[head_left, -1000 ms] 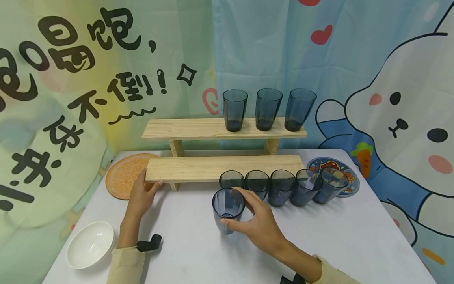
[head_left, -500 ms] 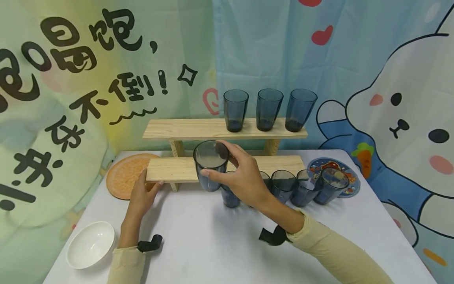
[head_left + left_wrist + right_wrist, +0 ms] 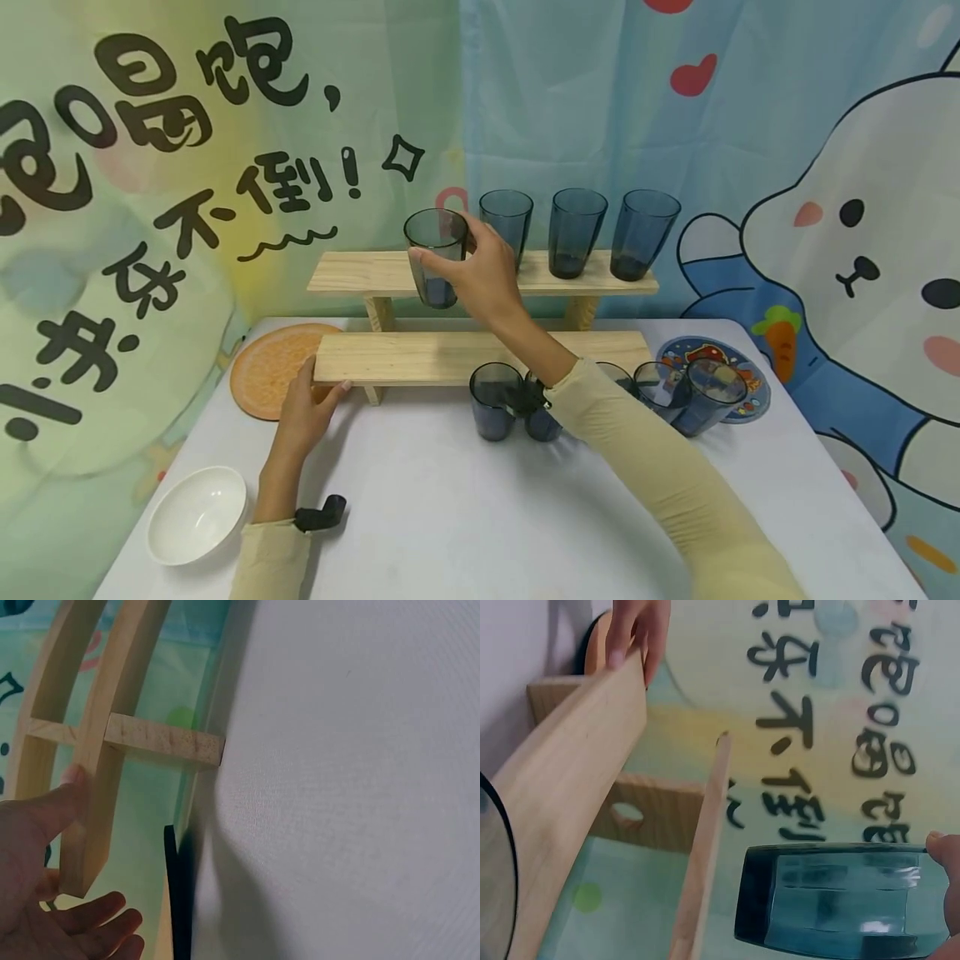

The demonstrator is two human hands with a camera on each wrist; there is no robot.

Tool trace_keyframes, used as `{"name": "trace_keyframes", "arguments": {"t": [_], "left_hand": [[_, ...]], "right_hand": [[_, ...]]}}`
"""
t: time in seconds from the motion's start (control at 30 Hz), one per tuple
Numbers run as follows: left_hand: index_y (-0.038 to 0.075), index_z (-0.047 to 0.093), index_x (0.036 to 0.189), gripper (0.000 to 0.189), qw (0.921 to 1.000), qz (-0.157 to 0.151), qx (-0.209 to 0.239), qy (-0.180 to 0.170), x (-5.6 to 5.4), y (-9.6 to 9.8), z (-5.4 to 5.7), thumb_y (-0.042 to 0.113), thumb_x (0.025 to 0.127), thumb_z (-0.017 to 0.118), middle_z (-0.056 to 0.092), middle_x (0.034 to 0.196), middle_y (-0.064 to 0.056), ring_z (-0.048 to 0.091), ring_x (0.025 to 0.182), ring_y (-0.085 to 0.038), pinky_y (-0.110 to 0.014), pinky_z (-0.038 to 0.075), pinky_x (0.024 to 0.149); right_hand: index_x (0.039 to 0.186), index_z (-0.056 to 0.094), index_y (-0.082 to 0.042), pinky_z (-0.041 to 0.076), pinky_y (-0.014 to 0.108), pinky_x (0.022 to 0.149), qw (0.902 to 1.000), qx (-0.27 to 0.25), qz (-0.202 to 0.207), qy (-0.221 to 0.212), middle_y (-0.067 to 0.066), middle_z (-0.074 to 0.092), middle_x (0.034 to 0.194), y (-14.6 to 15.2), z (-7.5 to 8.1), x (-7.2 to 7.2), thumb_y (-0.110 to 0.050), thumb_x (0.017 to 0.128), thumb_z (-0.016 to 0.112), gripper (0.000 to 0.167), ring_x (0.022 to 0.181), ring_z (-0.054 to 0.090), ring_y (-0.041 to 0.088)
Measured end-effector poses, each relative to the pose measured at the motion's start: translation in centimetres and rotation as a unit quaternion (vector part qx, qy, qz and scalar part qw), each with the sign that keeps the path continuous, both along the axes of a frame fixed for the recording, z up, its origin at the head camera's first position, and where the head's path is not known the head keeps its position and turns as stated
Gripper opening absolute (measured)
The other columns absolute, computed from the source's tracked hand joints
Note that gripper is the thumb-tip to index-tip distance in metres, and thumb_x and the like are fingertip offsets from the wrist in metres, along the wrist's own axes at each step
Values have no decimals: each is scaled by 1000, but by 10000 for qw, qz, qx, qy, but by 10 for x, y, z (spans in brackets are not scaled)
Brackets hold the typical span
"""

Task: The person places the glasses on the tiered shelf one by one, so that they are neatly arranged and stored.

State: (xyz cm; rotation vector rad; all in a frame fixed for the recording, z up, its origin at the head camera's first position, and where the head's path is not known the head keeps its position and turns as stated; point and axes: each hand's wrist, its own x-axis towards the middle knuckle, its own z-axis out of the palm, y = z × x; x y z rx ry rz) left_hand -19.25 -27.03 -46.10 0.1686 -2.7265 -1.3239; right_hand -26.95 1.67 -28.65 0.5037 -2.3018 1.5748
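My right hand [image 3: 483, 275] grips a blue-tinted drinking glass [image 3: 433, 271] by its upper part, thumb in front. The glass is upright with a slight tilt, at the upper board [image 3: 352, 272] of a two-tier wooden shelf. In the right wrist view the base of this glass [image 3: 840, 900] looks apart from the board. Three similar glasses [image 3: 577, 229] stand on the right half of that board; my hand partly covers the nearest. My left hand [image 3: 303, 421] holds the left end of the lower board [image 3: 397, 357], its thumb [image 3: 66, 799] pressed on the board's edge.
Several more glasses [image 3: 495, 404] stand in a row on the white table before the lower board, partly hidden by my right sleeve. An orange round mat [image 3: 262, 375] lies left, a blue patterned mat [image 3: 753, 383] right. A white bowl [image 3: 197, 515] sits front left.
My right hand has lifted the glass from the table in front of the row, up past the lower board to the upper board's left side. The left hand keeps its hold.
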Motion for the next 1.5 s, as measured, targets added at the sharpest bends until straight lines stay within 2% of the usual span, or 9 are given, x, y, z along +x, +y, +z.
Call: {"name": "trace_keyframes", "arguments": {"t": [0.07, 0.13, 0.23, 0.3, 0.37, 0.57, 0.67, 1.17, 1.5], "left_hand": [[-6, 12, 166, 86, 10000, -28, 4, 29, 0, 0, 0, 28, 107, 65, 26, 167, -35, 25, 156, -50, -64, 20, 127], [-7, 12, 165, 85, 10000, -53, -3, 74, 0, -1, 1, 27, 108, 64, 27, 166, -36, 26, 155, -51, -63, 21, 127], [-7, 12, 165, 84, 9999, -57, -25, 105, 1, -2, 1, 27, 108, 64, 27, 165, -36, 27, 155, -51, -63, 21, 127], [-7, 12, 165, 84, 9999, -40, -49, 93, 0, -3, 1, 27, 108, 63, 27, 166, -36, 27, 155, -51, -63, 21, 127], [-6, 11, 166, 85, 10000, -28, -50, 44, 0, -3, 2, 28, 108, 63, 25, 166, -36, 26, 155, -51, -64, 21, 127], [-5, 11, 166, 85, 10000, -36, -54, -4, -1, -3, 1, 28, 108, 63, 25, 166, -36, 25, 156, -50, -64, 21, 127], [-5, 11, 166, 85, 10000, -33, -63, 9, -1, -3, 1, 28, 108, 63, 26, 166, -36, 26, 156, -50, -64, 21, 127], [-7, 13, 165, 84, 10000, -23, -51, 59, 0, 1, 1, 27, 108, 64, 25, 166, -37, 24, 155, -52, -65, 20, 127], [-7, 11, 166, 85, 10000, 4, -70, 6, -1, -1, -2, 29, 108, 63, 23, 167, -37, 22, 156, -53, -65, 19, 127]], "right_hand": [[135, 63, -10, 45, 36, 76, 9998, 94, -156, -10, 7, 59, 107, -4, 1, -9, -49, 89, 85, 64, 94, 54, 21], [136, 62, -9, 40, 36, 73, 9994, 142, -294, -81, 8, 55, 103, -9, 1, -16, -50, 89, 83, 66, 89, 49, 22], [149, 56, -8, 46, 37, 82, 9988, 116, -396, -256, 11, 59, 117, -15, 2, -25, -50, 91, 82, 76, 100, 54, 23], [160, 45, -10, 51, 40, 93, 9985, 54, -424, -353, 12, 60, 132, -18, 1, -29, -49, 91, 82, 87, 114, 57, 25], [160, 44, -10, 52, 44, 100, 9982, 25, -452, -398, 13, 59, 141, -21, 1, -33, -48, 91, 82, 88, 124, 57, 27], [149, 56, -9, 54, 46, 93, 9976, -45, -601, -330, 15, 61, 132, -29, -1, -46, -47, 91, 82, 74, 118, 60, 30], [151, 55, -9, 54, 45, 95, 9970, -50, -685, -355, 15, 61, 136, -32, -3, -50, -45, 92, 82, 74, 124, 58, 31], [160, 42, -9, 50, 47, 108, 9933, -65, -1025, -535, 15, 52, 153, -43, -7, -58, -47, 94, 80, 85, 139, 52, 32], [168, 23, -11, 48, 48, 113, 9956, -154, -829, -401, 17, 40, 164, -43, -13, -55, -44, 95, 80, 98, 146, 48, 33]]}}
